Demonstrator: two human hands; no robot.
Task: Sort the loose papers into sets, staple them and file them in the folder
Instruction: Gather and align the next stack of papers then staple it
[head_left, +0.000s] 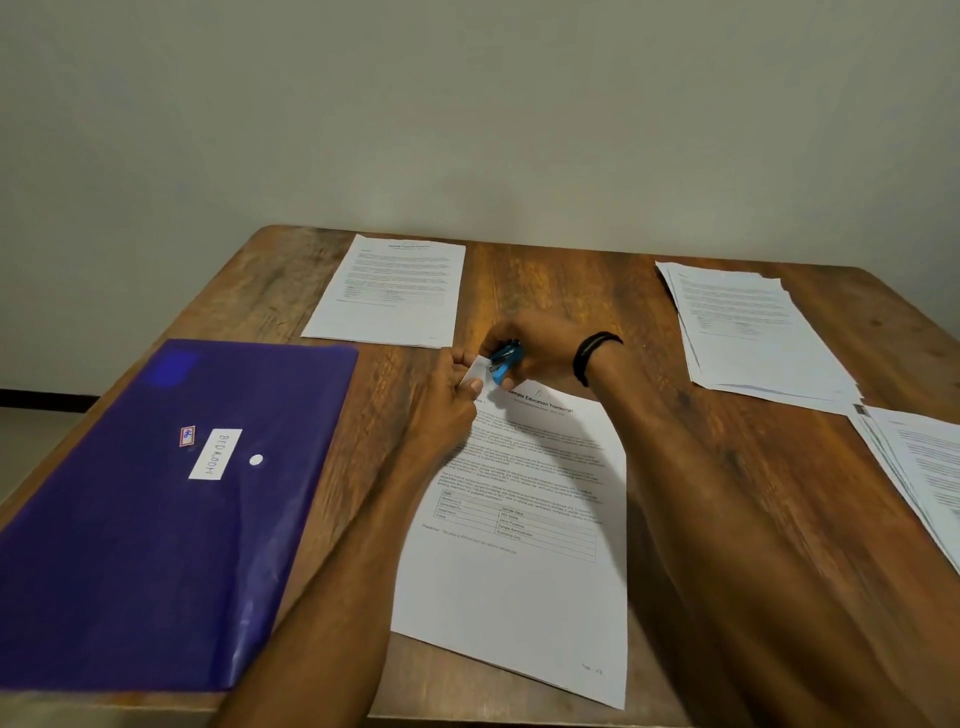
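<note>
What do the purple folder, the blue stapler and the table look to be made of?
Purple folder: thin plastic, glossy; light sheen along its near edge. Blue stapler, held by the right hand on the papers: likely plastic shell, mostly hidden. Table: wood or wood-look laminate, streaky brown grain, low sheen; cannot tell which.

Person seen only as two bare forearms and two bare hands, left hand (449, 400) and right hand (545, 348), a black wristband (592, 358) of thin doubled strands round the right wrist.
</note>
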